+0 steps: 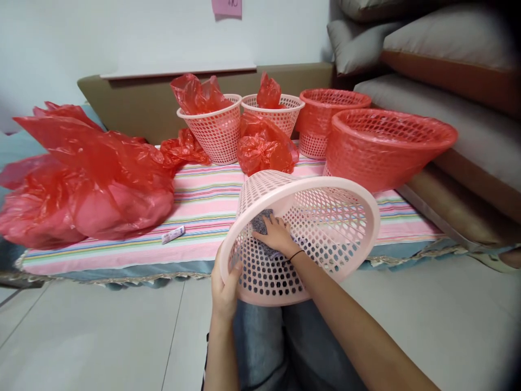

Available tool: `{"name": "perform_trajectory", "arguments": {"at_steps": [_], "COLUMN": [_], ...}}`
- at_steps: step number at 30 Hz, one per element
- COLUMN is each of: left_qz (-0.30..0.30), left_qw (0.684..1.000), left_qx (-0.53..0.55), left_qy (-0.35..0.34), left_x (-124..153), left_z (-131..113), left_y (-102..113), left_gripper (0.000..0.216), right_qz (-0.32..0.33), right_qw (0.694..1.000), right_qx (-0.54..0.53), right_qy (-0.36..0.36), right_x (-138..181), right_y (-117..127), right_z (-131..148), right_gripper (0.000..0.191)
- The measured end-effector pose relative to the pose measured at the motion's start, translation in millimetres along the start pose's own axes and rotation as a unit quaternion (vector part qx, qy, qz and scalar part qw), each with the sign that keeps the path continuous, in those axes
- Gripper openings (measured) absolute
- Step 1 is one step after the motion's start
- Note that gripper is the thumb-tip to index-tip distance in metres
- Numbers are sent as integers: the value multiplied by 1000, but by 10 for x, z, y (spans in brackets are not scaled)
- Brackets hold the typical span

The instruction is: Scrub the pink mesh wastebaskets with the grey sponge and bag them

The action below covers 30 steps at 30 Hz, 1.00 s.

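Observation:
A pink perforated plastic basket lies tilted over my knees with its mouth facing me. My left hand grips its rim on the left side, thumb inside. Inside the basket, my right hand presses a grey cloth against the inner wall near the bottom. Part of the cloth hangs below the fingers; the rest is hidden under the hand. A dark band circles the right wrist.
Two pink baskets holding red plastic bags stand behind, beside two baskets wrapped in red plastic. Big red bags sit at left. A small white tube or box lies on the striped cloth. Cushions are stacked at right.

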<state>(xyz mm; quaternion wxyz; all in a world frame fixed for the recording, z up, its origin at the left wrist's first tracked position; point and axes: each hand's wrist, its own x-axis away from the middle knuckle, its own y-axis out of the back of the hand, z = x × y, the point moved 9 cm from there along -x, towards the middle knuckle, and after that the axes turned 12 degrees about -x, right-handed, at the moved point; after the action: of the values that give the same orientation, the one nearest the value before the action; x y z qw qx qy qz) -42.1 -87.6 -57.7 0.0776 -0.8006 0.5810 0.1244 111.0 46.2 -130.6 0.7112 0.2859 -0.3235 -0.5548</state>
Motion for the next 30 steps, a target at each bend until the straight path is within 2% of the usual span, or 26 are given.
{"name": "perform_trajectory", "arguments": {"at_steps": [2,6,10,13,19,23,26,30], "left_qz": [-12,-65,-108,-109,-101,-134,-133,-48], "left_qw": [1000,996,989,989,991,981,977,985], "left_qx": [-14,-60,-92,-93,-81,-134,-156,-157], "left_qy": [-6,-27,-43,-39,-33,-45,-50,-59], "left_x": [2,27,95,150,231,261,247,193], "left_z": [-1,-92,-155,-131,-152,-273,-336,-394], "left_y": [-12,-4,30,28,0,40,54,-52], "left_gripper": [48,41,37,36,42,38,37,45], "right_qz": [5,1,-9,-10,4,-12,-32,-103], "right_qw": [1000,1000,999,999,997,992,977,956], "right_qx": [8,23,27,24,-29,-104,-194,-253], "right_qy": [-5,-3,20,43,78,70,83,107], "right_x": [-42,-46,187,573,1619,2031,2035,1635], "right_y": [20,71,107,140,172,224,394,840], "right_z": [-17,5,95,151,124,9,-57,-93], "right_gripper": [83,73,65,64,71,74,69,59]}}
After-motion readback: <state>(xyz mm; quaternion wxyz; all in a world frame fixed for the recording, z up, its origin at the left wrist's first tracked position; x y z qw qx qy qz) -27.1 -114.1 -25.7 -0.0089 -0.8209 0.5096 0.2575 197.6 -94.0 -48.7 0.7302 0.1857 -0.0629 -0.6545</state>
